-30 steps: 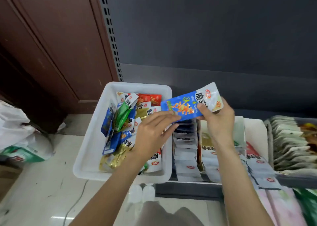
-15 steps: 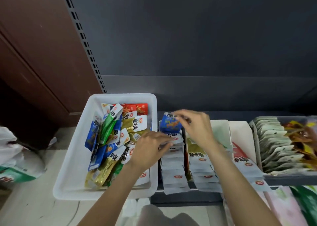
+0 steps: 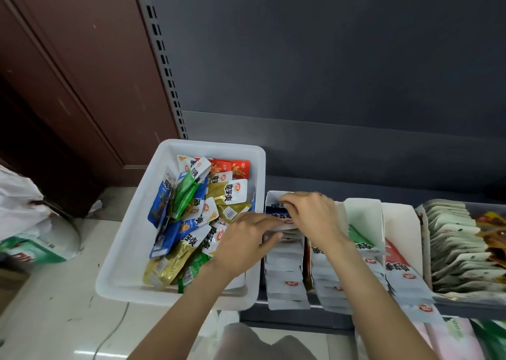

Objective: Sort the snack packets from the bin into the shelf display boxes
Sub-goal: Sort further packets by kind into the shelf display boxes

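Observation:
A white plastic bin [image 3: 128, 239] on the left holds several loose snack packets [image 3: 191, 217] in blue, green, gold and red. To its right stand shelf display boxes; the leftmost box [image 3: 284, 275] holds a row of white-topped packets. The blue packet [image 3: 275, 211] sits at the back of that row, mostly tucked in. My right hand [image 3: 312, 214] lies over it, fingers curled on its top edge. My left hand [image 3: 246, 239] reaches across the bin's right rim, its straight fingers pressing the row's packets just in front of the blue one.
More display boxes [image 3: 397, 250] with green and red packets stand further right, then a grey tray of pale packets [image 3: 451, 244]. A dark shelf back panel [image 3: 328, 86] rises behind. A white bag [image 3: 24, 212] lies on the floor at left.
My right hand has carried the blue packet down from mid-air into the back of the leftmost box. My left hand has moved from the bin onto that box's row.

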Available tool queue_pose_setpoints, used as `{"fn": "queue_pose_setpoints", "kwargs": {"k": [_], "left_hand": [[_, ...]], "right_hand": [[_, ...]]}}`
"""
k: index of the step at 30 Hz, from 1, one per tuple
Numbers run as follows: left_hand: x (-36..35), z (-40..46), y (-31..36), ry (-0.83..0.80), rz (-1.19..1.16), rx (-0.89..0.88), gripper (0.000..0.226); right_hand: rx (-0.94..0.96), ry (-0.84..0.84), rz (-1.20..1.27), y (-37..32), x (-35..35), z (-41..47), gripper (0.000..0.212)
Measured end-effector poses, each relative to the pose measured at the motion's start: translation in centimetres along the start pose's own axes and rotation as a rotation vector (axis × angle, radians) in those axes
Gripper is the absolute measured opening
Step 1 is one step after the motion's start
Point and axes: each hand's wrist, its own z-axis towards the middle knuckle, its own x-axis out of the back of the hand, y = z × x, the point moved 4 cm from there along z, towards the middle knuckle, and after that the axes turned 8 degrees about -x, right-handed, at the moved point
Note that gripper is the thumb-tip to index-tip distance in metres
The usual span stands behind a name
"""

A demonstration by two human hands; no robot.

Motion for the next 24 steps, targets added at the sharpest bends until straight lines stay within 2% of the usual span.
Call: {"fn": "queue_pose_setpoints", "kwargs": {"k": [3, 7, 9, 11, 13, 17, 20, 24], "left_hand": [[1.6, -0.8, -0.5, 0.093, -0.023, 0.027, 0.026], [4.7, -3.6, -3.0, 0.347, 0.0, 0.199, 0.019], [5.6, -5.9, -5.6, 0.381, 0.067, 0.328, 0.012], [5.8, -8.0, -8.3, 0.278, 0.132, 0.463, 0.019], [5.2, -9.3, -10.2, 0.1, 0.138, 0.547, 0.033], [3.7, -9.6, -11.5, -0.236, 0.21, 0.522, 0.05], [3.5, -9.4, -11.7, -0.268, 0.215, 0.517, 0.047], [3.9, -9.2, -11.7, -0.182, 0.179, 0.493, 0.042]], "right_hand": [[0.042, 0.125, 0.165, -0.6, 2.0, -0.8, 0.03], [0.107, 0.142, 0.351, -4.7, 4.3, -0.9, 0.022], [0.151, 0.109, 0.378, -7.7, 4.0, -0.6, 0.021], [0.179, -0.002, 0.319, -10.5, 1.8, 0.5, 0.026], [0.216, -0.148, 0.126, -12.7, -1.8, 2.1, 0.04], [0.125, -0.424, -0.218, -13.5, -8.3, 5.6, 0.064], [0.074, -0.493, -0.316, -13.4, -9.2, 6.2, 0.053], [0.271, -0.312, -0.391, -14.2, -6.8, 5.5, 0.03]]}}
